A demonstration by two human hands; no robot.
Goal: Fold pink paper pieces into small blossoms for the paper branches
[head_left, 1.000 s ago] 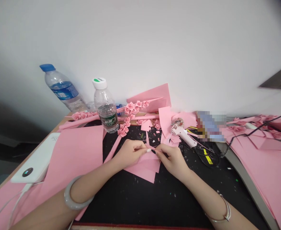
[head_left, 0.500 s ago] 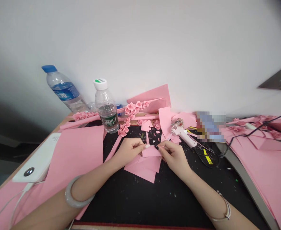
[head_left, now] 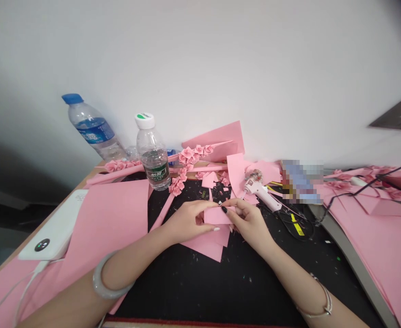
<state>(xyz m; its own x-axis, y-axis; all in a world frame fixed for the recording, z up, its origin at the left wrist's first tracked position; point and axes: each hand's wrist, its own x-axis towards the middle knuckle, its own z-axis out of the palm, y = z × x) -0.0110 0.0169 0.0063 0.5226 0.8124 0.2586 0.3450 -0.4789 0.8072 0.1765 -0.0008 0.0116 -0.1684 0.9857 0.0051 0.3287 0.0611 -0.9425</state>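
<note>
A small folded piece of pink paper (head_left: 216,216) is held up between both hands over the black mat (head_left: 200,287). My left hand (head_left: 188,221) grips its left end, thumb below and fingers along the top edge. On the other end, my right hand (head_left: 246,221) pinches the upper right corner between thumb and index finger. Beneath the hands lie loose pink paper squares (head_left: 209,248). Just beyond my right hand is a white glue gun (head_left: 263,193), its nozzle pointing left.
Two water bottles, one white-capped (head_left: 154,159) and one blue-capped (head_left: 96,130), stand at the back left. Paper-flower stems (head_left: 186,157) lie along the wall. A white power bank (head_left: 55,228) and large pink sheets (head_left: 114,218) are left; more pink paper (head_left: 384,232) and a black cable (head_left: 333,200) are right.
My left thumb has moved from the paper's top edge to below it, and the left hand has opened wider around the end. The right hand keeps its pinch.
</note>
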